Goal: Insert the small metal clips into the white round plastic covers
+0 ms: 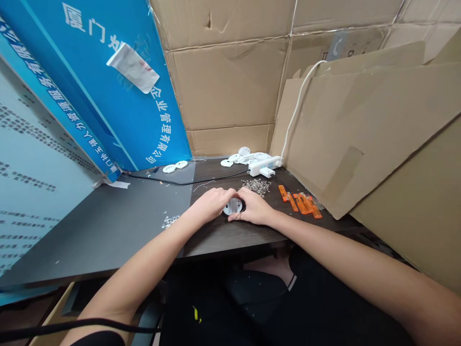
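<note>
Between my two hands, over the dark tabletop, is a round white plastic disc (233, 206) with a black edge around it; small dark openings show on its face. My right hand (254, 206) grips its right side, thumb below and fingers above. My left hand (214, 202) has its fingers closed at the disc's upper left edge. Just behind the hands lies a heap of small shiny metal pieces (256, 186). Left of my left forearm is a smaller scatter of clear or silvery bits (170, 221).
White round plastic parts (244, 152) lie at the back beside a white power strip (261, 166). Two white discs (175, 166) sit farther left. Several orange lighters (304, 203) lie at right. A black cable (173, 181) crosses the table. Cardboard (230, 86) and a blue panel (118, 110) wall it in.
</note>
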The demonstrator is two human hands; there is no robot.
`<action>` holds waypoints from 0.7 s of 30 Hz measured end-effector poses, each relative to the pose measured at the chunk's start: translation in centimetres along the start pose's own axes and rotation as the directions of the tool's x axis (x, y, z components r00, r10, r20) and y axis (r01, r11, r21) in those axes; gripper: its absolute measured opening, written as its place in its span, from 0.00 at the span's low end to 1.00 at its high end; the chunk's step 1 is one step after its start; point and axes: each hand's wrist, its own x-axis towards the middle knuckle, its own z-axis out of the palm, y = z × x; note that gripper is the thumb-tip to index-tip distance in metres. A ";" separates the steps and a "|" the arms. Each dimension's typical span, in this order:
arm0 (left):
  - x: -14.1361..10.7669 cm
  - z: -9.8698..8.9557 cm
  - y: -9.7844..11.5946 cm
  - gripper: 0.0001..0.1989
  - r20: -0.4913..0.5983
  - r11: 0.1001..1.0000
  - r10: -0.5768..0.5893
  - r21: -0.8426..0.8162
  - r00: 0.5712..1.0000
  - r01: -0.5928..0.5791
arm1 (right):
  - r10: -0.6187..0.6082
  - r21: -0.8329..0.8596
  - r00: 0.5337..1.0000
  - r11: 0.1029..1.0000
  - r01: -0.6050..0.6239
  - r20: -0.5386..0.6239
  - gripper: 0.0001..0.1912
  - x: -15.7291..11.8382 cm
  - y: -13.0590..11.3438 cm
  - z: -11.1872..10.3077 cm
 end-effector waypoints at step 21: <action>-1.8 -0.4 -3.2 0.33 -0.099 0.844 0.005 -0.533 0.995 -0.057 | 0.092 0.166 0.992 0.983 -0.077 -0.082 0.35 -0.2 -0.1 -0.3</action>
